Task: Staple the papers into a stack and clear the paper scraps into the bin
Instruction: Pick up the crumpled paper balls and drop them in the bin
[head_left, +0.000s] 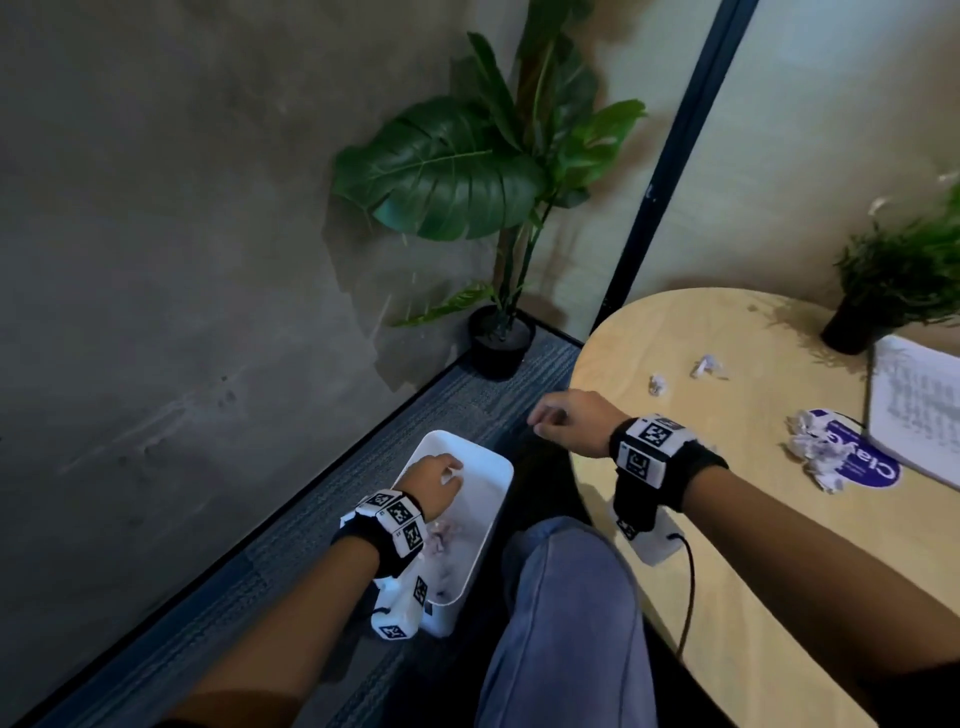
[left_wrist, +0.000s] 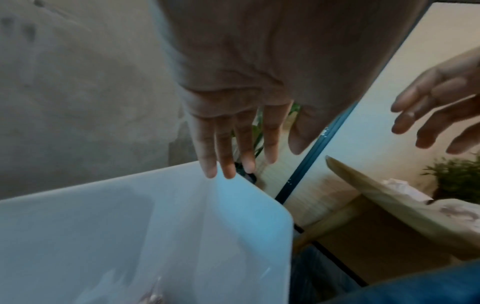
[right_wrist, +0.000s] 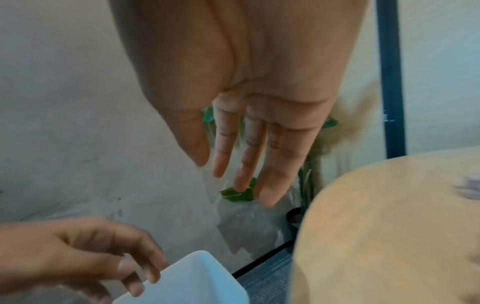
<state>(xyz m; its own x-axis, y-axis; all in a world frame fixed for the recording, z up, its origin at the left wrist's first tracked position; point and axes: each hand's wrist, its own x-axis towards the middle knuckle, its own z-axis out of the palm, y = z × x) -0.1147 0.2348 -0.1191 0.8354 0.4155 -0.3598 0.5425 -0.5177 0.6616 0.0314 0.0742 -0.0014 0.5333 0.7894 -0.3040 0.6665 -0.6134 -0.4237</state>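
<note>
A white bin (head_left: 498, 467) stands on the carpet to the left of a round wooden table (head_left: 753, 545). Some paper scraps (head_left: 447, 540) lie in its bottom. My left hand (head_left: 441, 478) hovers over the bin's far end, and the left wrist view shows its fingers (left_wrist: 246, 162) straight and empty above the bin wall (left_wrist: 155, 216). My right hand (head_left: 550, 423) hangs at the table's left edge with straight, empty fingers (right_wrist: 239, 179). On the table lie two small scraps (head_left: 658, 383) (head_left: 704, 365), a bigger crumpled wad (head_left: 818, 449) and a paper stack (head_left: 919, 410).
A purple round sticker (head_left: 867, 465) lies under the wad and the stack. A small potted plant (head_left: 893, 280) stands at the table's back. A tall leafy plant (head_left: 493, 208) fills the floor corner. My jeans-clad knee (head_left: 566, 597) sits between bin and table.
</note>
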